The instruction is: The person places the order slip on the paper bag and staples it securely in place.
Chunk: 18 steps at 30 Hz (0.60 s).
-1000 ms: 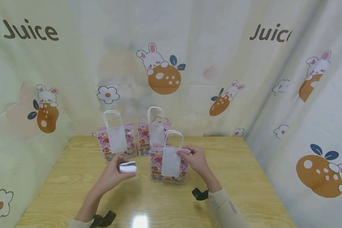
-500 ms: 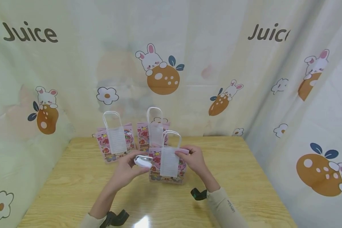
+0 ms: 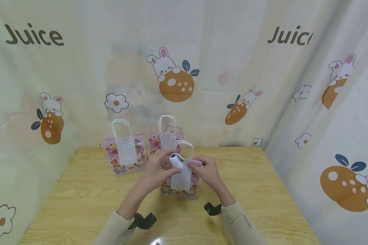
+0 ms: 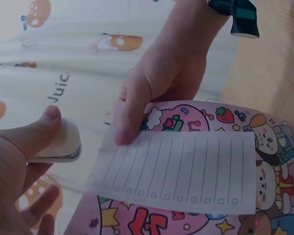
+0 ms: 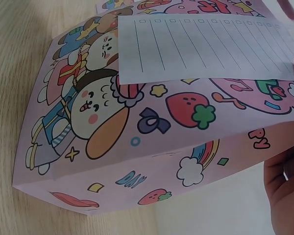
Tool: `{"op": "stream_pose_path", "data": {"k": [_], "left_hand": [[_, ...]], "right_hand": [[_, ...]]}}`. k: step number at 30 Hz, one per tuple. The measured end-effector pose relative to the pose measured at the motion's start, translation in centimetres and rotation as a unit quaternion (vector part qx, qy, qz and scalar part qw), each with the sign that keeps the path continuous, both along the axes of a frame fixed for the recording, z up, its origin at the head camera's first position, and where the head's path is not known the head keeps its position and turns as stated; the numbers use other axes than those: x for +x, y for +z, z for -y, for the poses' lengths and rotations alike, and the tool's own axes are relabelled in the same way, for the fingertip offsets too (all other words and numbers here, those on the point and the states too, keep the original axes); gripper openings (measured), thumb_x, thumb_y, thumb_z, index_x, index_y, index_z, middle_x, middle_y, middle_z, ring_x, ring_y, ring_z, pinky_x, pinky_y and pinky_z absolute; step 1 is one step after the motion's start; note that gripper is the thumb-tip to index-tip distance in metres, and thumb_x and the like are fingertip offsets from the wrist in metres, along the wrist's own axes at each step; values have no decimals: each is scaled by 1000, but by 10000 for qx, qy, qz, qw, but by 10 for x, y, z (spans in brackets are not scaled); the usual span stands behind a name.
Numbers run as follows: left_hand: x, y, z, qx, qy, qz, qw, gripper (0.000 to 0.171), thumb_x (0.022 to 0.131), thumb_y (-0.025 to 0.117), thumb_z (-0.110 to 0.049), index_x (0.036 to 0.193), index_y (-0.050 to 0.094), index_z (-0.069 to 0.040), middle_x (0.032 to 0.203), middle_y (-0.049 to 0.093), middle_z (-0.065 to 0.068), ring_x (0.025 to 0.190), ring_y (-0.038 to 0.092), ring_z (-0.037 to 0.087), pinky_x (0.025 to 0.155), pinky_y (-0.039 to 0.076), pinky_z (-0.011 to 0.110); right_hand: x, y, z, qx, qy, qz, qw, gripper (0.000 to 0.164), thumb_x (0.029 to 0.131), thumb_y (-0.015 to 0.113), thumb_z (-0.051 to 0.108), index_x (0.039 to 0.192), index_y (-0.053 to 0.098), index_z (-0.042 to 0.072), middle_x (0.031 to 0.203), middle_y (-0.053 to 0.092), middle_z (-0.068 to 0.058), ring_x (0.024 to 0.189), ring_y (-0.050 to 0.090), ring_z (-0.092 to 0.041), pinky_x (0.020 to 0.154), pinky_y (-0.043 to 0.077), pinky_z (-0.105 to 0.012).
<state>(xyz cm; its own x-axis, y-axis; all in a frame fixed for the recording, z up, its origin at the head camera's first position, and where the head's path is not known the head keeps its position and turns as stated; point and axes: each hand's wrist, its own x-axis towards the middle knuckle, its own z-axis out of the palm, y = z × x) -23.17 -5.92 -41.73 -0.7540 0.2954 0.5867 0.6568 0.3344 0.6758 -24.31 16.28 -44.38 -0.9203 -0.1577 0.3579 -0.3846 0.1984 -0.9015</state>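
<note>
In the head view, my left hand (image 3: pixel 155 170) holds a small white stapler (image 3: pixel 176 162) between thumb and fingers, by the top edge of a pink cartoon gift bag (image 3: pixel 166 191). A slip of lined paper (image 3: pixel 181 181) lies against the bag's front. My right hand (image 3: pixel 209 173) pinches the bag's top edge at the right, its thumb on the slip's upper corner. From the left wrist view, the stapler (image 4: pixel 67 141) appears a short gap away from the slip's top end. The right wrist view shows the slip (image 5: pixel 196 49) flat along the bag.
Two similar bags stand behind, one at the left (image 3: pixel 110 151) and one in the middle (image 3: pixel 154 140), each with a white slip and white handles. They are on a wooden table (image 3: pixel 79 204), with a printed curtain (image 3: pixel 217 112) behind.
My left hand has brought the stapler rightward and up from beside the bag to its top edge, in front of the slip's top. My right hand has kept its pinch, nearly still.
</note>
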Motion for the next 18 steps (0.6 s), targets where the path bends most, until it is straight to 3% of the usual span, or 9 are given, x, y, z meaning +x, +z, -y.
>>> {"op": "stream_pose_path", "data": {"k": [4, 7, 11, 14, 18], "left_hand": [[-9, 7, -9, -683, 284, -649, 9951, 59, 73, 86, -22, 126, 60, -16, 113, 68, -1, 106, 60, 16, 96, 41, 46], [-12, 11, -13, -1180, 484, -680, 9895, 60, 77, 83, -28, 130, 57, -21, 118, 66, -2, 108, 59, 19, 95, 37, 55], [-15, 15, -15, -1577, 272, -477, 9860, 59, 82, 79, -29, 133, 50, -23, 108, 66, -4, 86, 60, 15, 78, 47, 41], [-16, 16, -15, -1813, 163, -258, 9830, 58, 85, 77, -28, 134, 47, -24, 95, 66, -6, 68, 54, 10, 59, 45, 28], [-19, 17, -12, -2006, 131, 4, 9796, 57, 84, 77, -30, 133, 49, -22, 89, 66, -6, 66, 57, 7, 55, 46, 23]], "right_hand": [[-1, 2, 0, 37, 46, -77, 10000, 10, 85, 75, 4, 88, 73, -5, 85, 71, -12, 72, 65, -12, 62, 56, -29], [-1, 3, 0, 68, 71, -105, 9999, 9, 86, 74, 5, 87, 73, -4, 84, 72, -10, 72, 64, -11, 62, 55, -28], [1, 5, 0, 93, 82, -146, 9998, 8, 86, 74, 5, 84, 73, -3, 81, 71, -8, 71, 63, -12, 61, 54, -28], [2, 4, 0, 127, 68, -143, 9998, 7, 86, 74, 5, 84, 73, -2, 81, 71, -7, 71, 63, -12, 61, 54, -28], [1, 2, 0, 149, 101, -93, 9998, 8, 86, 74, 6, 86, 73, -3, 83, 72, -9, 72, 65, -13, 62, 55, -29]]}}
